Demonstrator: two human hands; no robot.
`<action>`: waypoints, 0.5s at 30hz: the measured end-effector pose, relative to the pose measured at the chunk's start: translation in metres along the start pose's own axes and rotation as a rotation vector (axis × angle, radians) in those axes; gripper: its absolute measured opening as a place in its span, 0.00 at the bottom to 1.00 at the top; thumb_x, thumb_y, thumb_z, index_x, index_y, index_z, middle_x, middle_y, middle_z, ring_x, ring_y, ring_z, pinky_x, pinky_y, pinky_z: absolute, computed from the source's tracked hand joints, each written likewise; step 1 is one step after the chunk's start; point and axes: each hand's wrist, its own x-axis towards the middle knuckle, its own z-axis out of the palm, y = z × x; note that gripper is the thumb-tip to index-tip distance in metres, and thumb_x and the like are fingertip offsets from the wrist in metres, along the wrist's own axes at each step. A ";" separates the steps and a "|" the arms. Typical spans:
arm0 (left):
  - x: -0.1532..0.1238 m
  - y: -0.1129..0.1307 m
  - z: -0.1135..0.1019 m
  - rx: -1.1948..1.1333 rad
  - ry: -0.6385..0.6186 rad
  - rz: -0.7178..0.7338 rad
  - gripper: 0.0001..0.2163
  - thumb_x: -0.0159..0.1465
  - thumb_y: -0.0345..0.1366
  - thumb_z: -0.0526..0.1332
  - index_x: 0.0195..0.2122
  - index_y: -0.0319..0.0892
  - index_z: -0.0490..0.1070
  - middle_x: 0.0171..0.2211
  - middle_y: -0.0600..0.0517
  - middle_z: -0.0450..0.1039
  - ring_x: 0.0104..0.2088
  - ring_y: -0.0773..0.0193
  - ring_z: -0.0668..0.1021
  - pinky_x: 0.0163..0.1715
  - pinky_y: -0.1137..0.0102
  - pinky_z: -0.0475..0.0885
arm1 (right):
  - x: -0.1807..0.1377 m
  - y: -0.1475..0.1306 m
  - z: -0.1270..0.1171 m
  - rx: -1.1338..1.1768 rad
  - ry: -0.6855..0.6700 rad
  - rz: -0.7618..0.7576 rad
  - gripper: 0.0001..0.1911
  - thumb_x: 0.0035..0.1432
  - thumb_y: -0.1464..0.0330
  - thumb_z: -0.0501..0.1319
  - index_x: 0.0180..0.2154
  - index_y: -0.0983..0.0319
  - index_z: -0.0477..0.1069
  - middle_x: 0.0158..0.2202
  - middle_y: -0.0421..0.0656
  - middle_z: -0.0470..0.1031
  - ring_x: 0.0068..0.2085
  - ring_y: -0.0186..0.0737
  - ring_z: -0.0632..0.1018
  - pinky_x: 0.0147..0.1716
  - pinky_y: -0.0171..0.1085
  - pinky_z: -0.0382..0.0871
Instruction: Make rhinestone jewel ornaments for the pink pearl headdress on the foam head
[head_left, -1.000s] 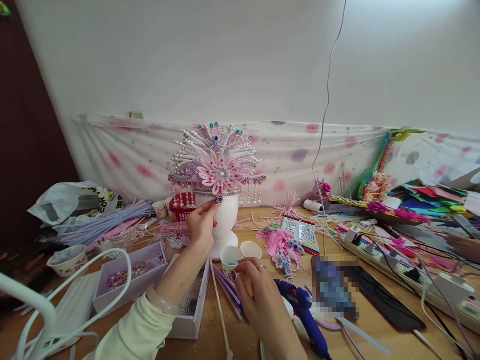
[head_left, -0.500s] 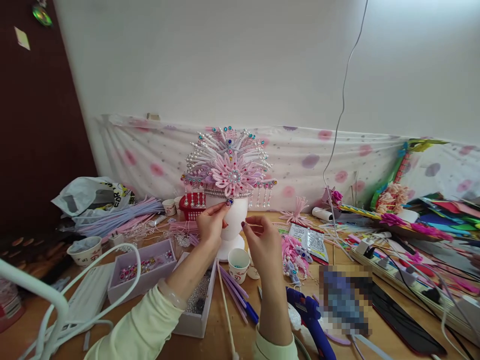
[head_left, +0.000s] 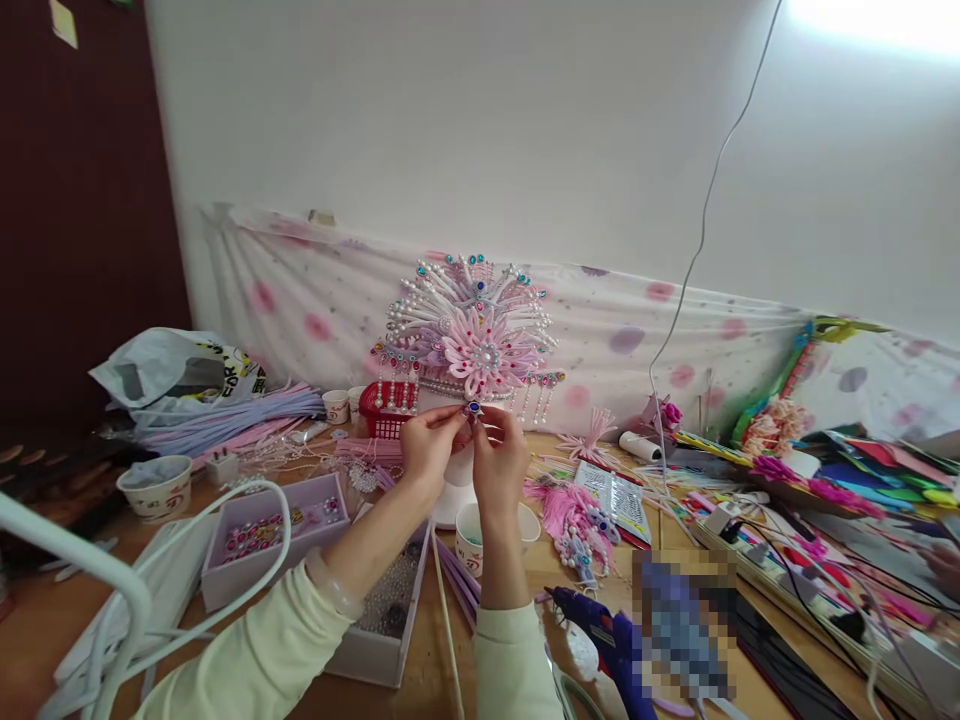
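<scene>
In the head view, a small ornament with a dark blue gem (head_left: pixel 474 408) sits between my fingertips, in front of the white head stand (head_left: pixel 456 500). My left hand (head_left: pixel 429 448) pinches it from the left. My right hand (head_left: pixel 499 465) is closed at its right side, thumb and fingers together on it. Just above and behind is a headdress (head_left: pixel 486 355) with a large pink flower, white pearl sprays, coloured gems and hanging bead strands. My hands hide much of the stand.
A paper cup (head_left: pixel 469 535) stands below my hands. Boxes of gems (head_left: pixel 277 530) and beads (head_left: pixel 386 600) lie left. A blue glue gun (head_left: pixel 600 625), pink tassels (head_left: pixel 574 520) and a power strip (head_left: pixel 780 590) are right. A white tubular frame (head_left: pixel 90 570) crosses the lower left.
My right hand has moved left and up to meet my left hand at the blue gem ornament. The view has shifted slightly.
</scene>
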 end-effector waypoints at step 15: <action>0.023 -0.022 -0.028 0.321 0.075 0.287 0.12 0.51 0.29 0.67 0.38 0.41 0.74 0.38 0.50 0.76 0.37 0.59 0.78 0.41 0.62 0.76 | 0.001 0.010 0.006 0.023 0.103 -0.079 0.11 0.57 0.62 0.59 0.36 0.61 0.74 0.34 0.45 0.80 0.33 0.41 0.78 0.35 0.39 0.70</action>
